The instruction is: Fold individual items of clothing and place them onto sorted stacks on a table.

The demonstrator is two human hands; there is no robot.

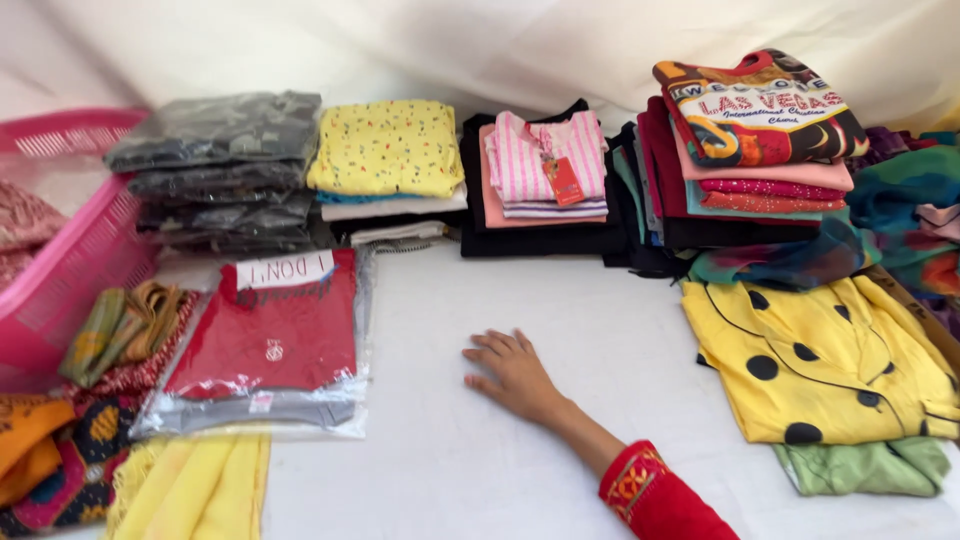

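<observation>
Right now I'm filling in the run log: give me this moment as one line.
right hand: flat, open on white cloth | holds: nothing | nearest: bagged red shirt | left hand: out of view

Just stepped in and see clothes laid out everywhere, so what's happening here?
A person's right hand, in a red embroidered sleeve, rests flat and open on the white cloth surface, holding nothing. Nearest to it lies a red garment in a clear bag; folded clothes are stacked along the back, a yellow black-dotted garment lies to the right and a pink basket stands at the left. The left hand is out of view.
</observation>
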